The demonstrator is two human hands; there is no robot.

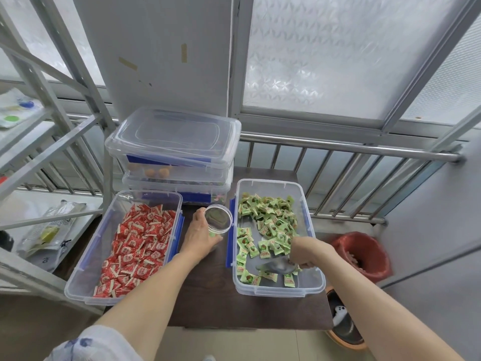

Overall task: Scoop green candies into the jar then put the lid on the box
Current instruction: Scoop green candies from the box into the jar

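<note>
A clear plastic jar (218,219) stands on the dark table between two open boxes, and my left hand (200,237) grips its side. A few green candies show inside it. The right box (307,220) holds several green-wrapped candies (270,220). My right hand (307,250) is inside that box at its near end, holding a metal scoop (276,265) whose bowl lies low among the candies. A clear lid (171,134) rests on top of the stacked boxes behind.
The left box (104,230) is full of red candies (138,246). Two closed clear boxes (177,175) are stacked at the back. A red bin (364,254) stands on the floor to the right, a metal rack (52,142) to the left, a railing (338,147) behind.
</note>
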